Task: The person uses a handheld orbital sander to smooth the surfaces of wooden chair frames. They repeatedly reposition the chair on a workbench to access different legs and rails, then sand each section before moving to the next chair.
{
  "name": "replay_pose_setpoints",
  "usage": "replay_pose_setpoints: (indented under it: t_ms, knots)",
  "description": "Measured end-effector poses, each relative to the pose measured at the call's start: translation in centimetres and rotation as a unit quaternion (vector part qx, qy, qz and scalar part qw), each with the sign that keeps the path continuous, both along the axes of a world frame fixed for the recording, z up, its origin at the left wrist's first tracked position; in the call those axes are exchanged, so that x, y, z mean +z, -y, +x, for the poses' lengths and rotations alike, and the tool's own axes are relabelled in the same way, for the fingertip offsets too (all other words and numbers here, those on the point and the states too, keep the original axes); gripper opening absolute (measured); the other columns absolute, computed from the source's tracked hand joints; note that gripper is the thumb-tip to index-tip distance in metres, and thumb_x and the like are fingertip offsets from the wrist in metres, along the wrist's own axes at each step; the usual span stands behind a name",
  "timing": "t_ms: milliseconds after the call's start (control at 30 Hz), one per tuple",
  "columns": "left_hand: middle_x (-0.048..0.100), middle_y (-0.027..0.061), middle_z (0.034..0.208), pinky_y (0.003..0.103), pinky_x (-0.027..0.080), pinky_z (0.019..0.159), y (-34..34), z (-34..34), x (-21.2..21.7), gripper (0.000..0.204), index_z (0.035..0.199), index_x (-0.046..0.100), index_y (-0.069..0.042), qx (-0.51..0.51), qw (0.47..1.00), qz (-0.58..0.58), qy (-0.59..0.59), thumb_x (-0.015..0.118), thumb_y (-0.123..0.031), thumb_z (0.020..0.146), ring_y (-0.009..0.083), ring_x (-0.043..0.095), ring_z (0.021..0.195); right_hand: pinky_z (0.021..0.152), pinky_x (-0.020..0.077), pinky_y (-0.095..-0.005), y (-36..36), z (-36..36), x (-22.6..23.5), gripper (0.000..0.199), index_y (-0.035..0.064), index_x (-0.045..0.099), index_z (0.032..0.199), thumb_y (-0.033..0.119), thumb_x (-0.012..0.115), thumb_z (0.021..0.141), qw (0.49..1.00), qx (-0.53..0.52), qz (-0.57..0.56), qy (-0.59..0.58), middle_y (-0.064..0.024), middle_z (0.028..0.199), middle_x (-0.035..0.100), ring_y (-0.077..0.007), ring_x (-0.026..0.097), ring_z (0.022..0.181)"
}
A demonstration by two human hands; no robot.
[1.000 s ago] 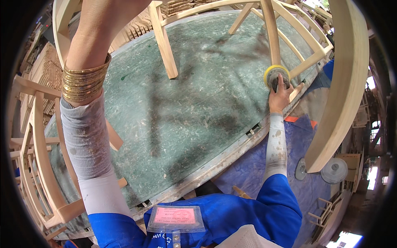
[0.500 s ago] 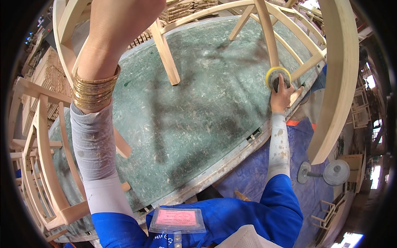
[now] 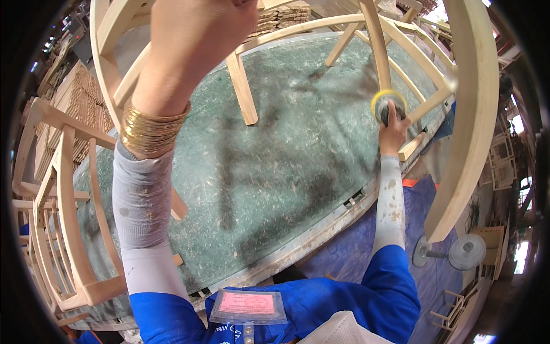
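One pink card [image 3: 246, 303] in clear holder [image 3: 280, 309], right hand [image 3: 394, 133] around yellow-rimmed sander [image 3: 381, 109], left hand [image 3: 203, 40] grip unclear

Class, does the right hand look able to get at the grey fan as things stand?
Probably not: the right hand is holding the yellow-rimmed sander, and the fan stands beyond the edge of the green table.

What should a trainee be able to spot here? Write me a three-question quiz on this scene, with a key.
1. Which grip holds the yellow-rimmed round tool?
2. True or false: the gold bangles are worn on the left arm.
3. What is the main colour of the worktop: (a) red, (b) green or (c) yellow?

Key: 1. The right grip. 2. True. 3. (b).
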State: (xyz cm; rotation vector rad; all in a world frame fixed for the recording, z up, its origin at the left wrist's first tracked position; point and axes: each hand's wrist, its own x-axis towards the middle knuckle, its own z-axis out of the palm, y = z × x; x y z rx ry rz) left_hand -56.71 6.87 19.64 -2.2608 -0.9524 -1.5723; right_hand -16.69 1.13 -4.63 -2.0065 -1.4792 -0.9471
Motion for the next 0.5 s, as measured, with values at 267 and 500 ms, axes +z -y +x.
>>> replay_pose_setpoints:
  t_ms: [267, 500]
  knots:
    - [0.062, 0.0120, 0.069, 0.043, 0.048, 0.058, -2.1, -1.4, -0.3, 0.019, 0.094, 0.061, -0.014, 0.101, 0.994, 0.005, -0.047, 0.059, -0.015, 0.076, 0.0333, 0.062, 0.069, 0.090, 0.0424, -0.0475, 11.4, -2.7, -5.4, 0.088, 0.0240, 0.033, 0.142, 0.012, 0.076, 0.066, 0.953, -0.047, -0.045, -0.297, -0.0261, 0.111, 0.049, -0.0436, 0.051, 0.107]
    - [0.057, 0.0136, 0.059, 0.044, 0.048, 0.051, -0.7, -1.5, -0.1, 0.005, 0.082, 0.054, -0.013, 0.097, 0.994, 0.006, -0.056, 0.055, -0.012, 0.077, 0.0338, 0.062, 0.059, 0.083, 0.0461, -0.0468, 18.9, -12.3, -7.6, 0.099, 0.0219, 0.029, 0.144, 0.017, 0.082, 0.060, 0.902, -0.030, -0.158, -0.402, -0.0203, 0.107, 0.051, -0.0409, 0.055, 0.097]
